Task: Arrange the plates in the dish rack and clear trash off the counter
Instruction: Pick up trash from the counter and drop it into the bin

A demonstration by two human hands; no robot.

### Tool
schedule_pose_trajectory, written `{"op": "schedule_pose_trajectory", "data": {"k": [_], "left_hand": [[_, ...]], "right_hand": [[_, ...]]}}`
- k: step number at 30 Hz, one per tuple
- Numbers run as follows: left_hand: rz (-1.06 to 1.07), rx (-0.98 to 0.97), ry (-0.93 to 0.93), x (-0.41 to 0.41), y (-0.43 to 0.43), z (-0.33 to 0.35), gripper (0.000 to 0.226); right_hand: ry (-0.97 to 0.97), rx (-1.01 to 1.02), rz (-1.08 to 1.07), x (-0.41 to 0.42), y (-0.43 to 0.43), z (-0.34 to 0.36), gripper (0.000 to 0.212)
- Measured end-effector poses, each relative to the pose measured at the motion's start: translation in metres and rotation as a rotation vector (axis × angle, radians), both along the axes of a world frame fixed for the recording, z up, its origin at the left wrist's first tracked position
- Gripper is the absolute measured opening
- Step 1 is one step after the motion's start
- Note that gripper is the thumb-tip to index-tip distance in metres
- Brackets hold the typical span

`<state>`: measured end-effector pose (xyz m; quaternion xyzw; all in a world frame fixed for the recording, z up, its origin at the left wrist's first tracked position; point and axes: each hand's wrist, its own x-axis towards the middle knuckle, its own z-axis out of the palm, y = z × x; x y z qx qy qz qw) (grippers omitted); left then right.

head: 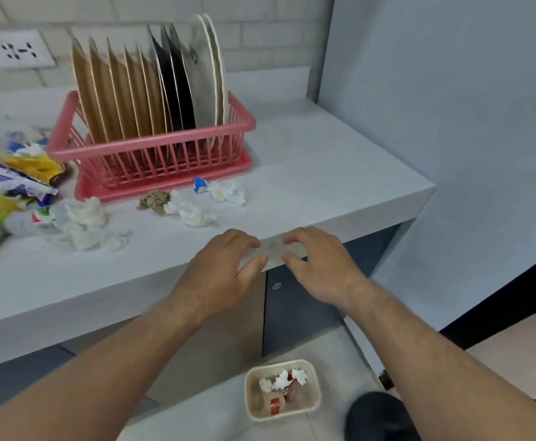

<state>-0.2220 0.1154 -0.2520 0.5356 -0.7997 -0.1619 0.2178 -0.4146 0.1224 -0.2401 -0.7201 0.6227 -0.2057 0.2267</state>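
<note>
A pink dish rack (164, 148) stands on the white counter (323, 173), filled with several upright plates: tan ones (117, 90) on the left, black ones (174, 87) in the middle, pale ones (209, 71) at the right. Crumpled white tissues (193, 211), a brown wad (155, 200) and a blue-white wrapper (200, 185) lie in front of the rack. My left hand (219, 272) and my right hand (317, 265) hover side by side at the counter's front edge, fingers loosely curled, holding nothing I can make out.
A heap of plastic wrappers and bags (12, 192) lies at the counter's left, with more tissues (88, 227) beside it. A beige bin (254, 405) with some trash inside sits on the floor below. Cabinet doors (292, 313) are under the counter. A wall socket (15, 49) is behind.
</note>
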Motion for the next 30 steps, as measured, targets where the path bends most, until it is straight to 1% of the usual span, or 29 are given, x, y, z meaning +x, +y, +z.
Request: {"op": "schedule_pose_trajectory", "data": {"k": [7,15,23,30], "left_hand": [[0.028,-0.029,0.001,0.038,0.003,0.042,0.036],[0.068,-0.055,-0.01,0.082,0.0,0.061,0.036],[0.148,-0.1,0.0,0.087,-0.03,0.071,0.031],[0.222,-0.15,-0.003,0.08,-0.075,0.067,0.024]], "right_hand": [[0.018,-0.011,-0.026,0.034,-0.002,0.033,0.03],[0.069,0.003,-0.043,0.071,-0.009,0.046,0.032],[0.143,0.022,-0.008,0.075,-0.054,0.051,0.034],[0.145,-0.024,0.098,0.078,-0.104,0.046,0.046]]}}
